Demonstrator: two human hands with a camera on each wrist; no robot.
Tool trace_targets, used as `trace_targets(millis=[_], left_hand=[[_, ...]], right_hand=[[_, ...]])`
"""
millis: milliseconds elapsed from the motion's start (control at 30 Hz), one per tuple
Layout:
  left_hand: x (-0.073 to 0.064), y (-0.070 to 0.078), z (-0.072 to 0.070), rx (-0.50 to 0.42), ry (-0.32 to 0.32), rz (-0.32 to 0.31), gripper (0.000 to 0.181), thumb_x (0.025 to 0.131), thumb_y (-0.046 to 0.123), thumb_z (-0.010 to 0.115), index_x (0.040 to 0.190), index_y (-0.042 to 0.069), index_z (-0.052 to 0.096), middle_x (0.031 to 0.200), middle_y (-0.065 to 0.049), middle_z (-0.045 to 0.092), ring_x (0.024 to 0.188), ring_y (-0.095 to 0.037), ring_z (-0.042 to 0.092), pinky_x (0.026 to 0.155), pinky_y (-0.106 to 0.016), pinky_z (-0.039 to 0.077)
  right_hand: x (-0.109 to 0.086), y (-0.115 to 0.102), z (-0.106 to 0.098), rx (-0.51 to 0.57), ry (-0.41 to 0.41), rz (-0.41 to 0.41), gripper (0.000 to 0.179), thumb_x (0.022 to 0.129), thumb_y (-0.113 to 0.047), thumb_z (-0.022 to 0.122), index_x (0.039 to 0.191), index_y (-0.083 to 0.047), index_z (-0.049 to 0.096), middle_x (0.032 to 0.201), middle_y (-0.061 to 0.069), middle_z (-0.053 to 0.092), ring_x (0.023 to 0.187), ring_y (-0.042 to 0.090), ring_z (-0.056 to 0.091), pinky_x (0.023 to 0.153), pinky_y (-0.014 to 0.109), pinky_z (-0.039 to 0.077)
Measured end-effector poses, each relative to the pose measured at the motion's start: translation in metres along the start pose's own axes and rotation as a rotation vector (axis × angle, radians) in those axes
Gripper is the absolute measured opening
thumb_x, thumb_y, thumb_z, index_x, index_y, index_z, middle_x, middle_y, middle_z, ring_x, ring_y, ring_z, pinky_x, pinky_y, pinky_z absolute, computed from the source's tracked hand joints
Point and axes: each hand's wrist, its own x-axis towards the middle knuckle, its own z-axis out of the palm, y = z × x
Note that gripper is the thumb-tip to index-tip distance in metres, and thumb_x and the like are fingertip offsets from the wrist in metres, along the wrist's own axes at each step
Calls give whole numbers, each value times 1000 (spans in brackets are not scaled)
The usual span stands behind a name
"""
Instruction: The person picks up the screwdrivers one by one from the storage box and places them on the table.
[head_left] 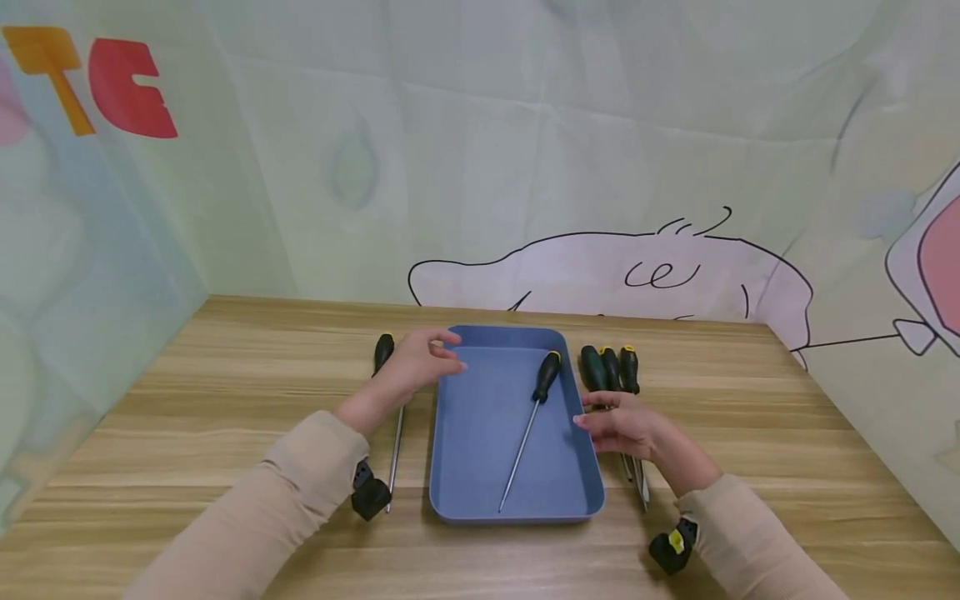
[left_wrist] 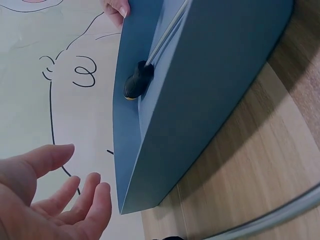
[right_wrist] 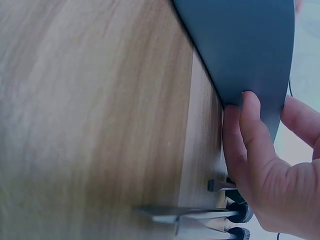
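A blue rectangular tray lies on the table with one black-handled screwdriver resting slantwise inside it. My right hand holds the tray's right wall: the fingers lie against the outer side and the thumb is at the rim, as the right wrist view shows. My left hand hovers by the upper left corner, fingers loosely bent and apart, with nothing in them; the left wrist view shows a gap between its fingertips and the tray. Under that wrist lies another screwdriver, partly hidden by the arm.
Right of the tray lie three screwdrivers side by side, their shafts partly covered by my right hand. The wooden table ends at a printed cloth backdrop at the back and sides. A small black device is on each wrist.
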Motion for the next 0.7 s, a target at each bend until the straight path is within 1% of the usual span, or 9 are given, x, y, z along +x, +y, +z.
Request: trace_targets(millis=[100,200,367,533,700], left_hand=[[2,0,2,-9,-3,-2,42,82,5,65,122,-1,54,114,-22,58,103,-31,55,85,-40,47],[2,1,5,6,-6,-4,41,83,6,65,122,0,54,113,-20,58,102,-30,55,83,-39,47],[3,1,9,11,-4,-24,42,84,8,66,123,1,54,112,-17,57,101,-28,55,82,-37,47],[7,0,11,-17,-7,-34,44,84,7,65,125,-1,52,111,-17,57,100,-27,54,82,-37,47],[11,-1,13,-36,-8,-42,45,84,5,65,126,-3,51,112,-19,57,101,-28,55,85,-40,47]], right_hand=[[0,0,0,-1,5,4,62,89,0,56,139,11,22,96,11,56,75,14,59,68,30,52],[-1,0,-1,-4,9,5,62,89,0,56,139,11,23,96,11,56,75,14,59,68,30,52],[-1,0,-1,-10,15,6,62,89,-1,56,140,11,22,95,11,56,74,14,58,68,30,53],[0,1,-1,-20,14,2,61,89,-2,56,140,11,23,98,12,56,75,14,59,69,30,52],[1,1,1,-21,23,5,60,89,-2,56,139,10,25,99,13,56,76,14,59,70,31,53]])
